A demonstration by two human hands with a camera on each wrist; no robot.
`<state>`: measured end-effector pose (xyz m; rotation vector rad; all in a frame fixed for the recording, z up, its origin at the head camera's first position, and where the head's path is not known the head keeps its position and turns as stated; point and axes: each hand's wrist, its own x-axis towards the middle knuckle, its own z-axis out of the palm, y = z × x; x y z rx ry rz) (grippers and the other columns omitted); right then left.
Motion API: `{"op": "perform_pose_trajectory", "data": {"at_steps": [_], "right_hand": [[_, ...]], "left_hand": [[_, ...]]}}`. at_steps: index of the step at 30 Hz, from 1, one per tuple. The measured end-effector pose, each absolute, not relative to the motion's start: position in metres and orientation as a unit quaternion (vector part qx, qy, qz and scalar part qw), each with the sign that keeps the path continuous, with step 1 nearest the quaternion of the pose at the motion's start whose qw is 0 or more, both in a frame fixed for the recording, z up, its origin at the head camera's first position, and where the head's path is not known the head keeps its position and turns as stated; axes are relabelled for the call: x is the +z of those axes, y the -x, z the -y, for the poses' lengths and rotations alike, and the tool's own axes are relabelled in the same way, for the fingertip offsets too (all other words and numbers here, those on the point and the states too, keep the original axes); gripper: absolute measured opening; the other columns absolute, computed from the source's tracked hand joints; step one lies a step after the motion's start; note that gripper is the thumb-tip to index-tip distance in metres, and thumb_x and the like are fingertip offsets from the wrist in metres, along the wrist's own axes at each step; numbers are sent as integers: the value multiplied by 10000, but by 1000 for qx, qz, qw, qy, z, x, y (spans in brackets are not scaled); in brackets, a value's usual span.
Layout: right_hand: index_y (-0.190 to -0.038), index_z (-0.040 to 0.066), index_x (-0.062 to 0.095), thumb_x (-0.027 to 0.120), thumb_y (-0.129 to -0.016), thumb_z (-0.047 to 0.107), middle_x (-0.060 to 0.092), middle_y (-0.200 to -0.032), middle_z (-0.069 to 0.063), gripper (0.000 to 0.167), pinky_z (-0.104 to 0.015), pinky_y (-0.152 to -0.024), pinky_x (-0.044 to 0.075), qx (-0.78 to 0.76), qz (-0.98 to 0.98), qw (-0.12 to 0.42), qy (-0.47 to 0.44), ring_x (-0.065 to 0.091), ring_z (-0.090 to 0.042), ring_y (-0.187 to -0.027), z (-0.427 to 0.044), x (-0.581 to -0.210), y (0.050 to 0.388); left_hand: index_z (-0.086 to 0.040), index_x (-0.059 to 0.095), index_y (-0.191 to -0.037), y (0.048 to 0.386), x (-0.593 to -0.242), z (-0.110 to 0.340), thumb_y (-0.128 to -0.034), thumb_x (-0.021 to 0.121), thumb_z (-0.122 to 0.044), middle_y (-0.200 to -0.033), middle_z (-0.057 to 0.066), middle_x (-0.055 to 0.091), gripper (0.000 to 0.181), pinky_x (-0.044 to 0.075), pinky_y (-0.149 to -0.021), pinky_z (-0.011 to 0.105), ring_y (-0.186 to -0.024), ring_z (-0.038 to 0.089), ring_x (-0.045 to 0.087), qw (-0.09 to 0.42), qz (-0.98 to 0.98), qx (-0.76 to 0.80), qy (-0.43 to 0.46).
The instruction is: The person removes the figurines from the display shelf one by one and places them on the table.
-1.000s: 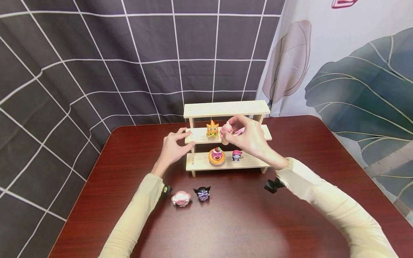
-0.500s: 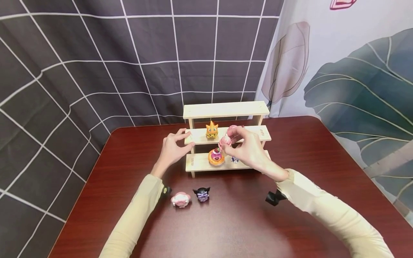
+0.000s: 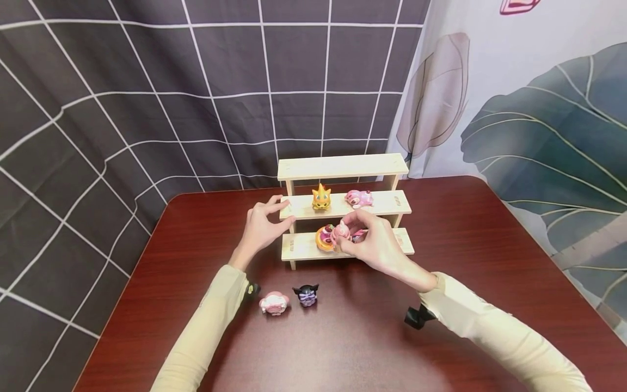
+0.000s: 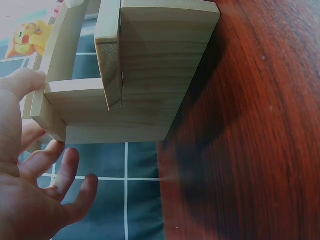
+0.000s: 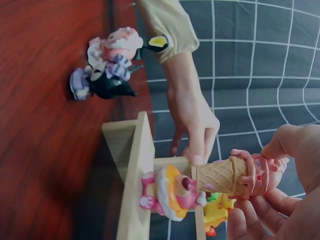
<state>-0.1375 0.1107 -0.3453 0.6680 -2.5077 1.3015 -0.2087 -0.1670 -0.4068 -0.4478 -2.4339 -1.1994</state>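
My right hand (image 3: 377,239) pinches a pink ice cream cone figurine (image 3: 340,233) in front of the lowest tier of a small three-tier wooden display shelf (image 3: 303,249). In the right wrist view, the figurine's waffle cone (image 5: 217,177) points toward a pink bear figurine in an orange ring (image 5: 170,192). My left hand (image 3: 262,226) holds the left end of the middle tier between thumb and fingers. On that tier sit an orange spiky-hooded figurine (image 3: 321,197) and a pink lying figurine (image 3: 360,198). Another lowest-tier figurine is mostly hidden by my right hand.
A pink-and-white figurine (image 3: 274,303) and a black-and-purple figurine (image 3: 306,295) stand on the dark red wooden table (image 3: 372,348) before the shelf. A dark gridded curtain (image 3: 235,109) hangs behind, with a pale leaf-patterned one (image 3: 529,141) to the right.
My right hand has lowered the ice cream cone figurine from the middle tier to the lowest tier's level, uncovering the pink lying figurine. My left hand stays at the shelf's end.
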Motion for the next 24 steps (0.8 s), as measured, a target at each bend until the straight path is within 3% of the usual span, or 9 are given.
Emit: {"op": "perform_pose_trajectory", "data": {"at_steps": [5,17,24], "right_hand": [[-970,71,684,829,-739,95,673,-822,-1,274,-270,-616,500,459,850,110,-235,642,-230,-747,-111,-354,132],[-991,22,667,809,-744,38,680,-862,-19,285,-403,-624,568,481,836,81,-251,652,-143,-758,-110,-369,121],[-950,45,657,804,-738,2,647,-829,6,262,-380,-612,567,489,831,72,-253,638,-148,-758,-112,-378,117]], "left_hand": [[-59,741,-1190,208,-408,168,-790,850,-217,-1299,141,644,444,458,-859,475,-1050,380,604,195,867,-430,159],[-67,736,-1202,207,-407,167,-794,847,-233,-1306,140,641,454,451,-881,469,-1071,380,601,192,869,-428,156],[-69,734,-1206,206,-406,167,-801,841,-234,-1318,152,631,450,428,-853,482,-1027,368,578,189,869,-431,152]]}}
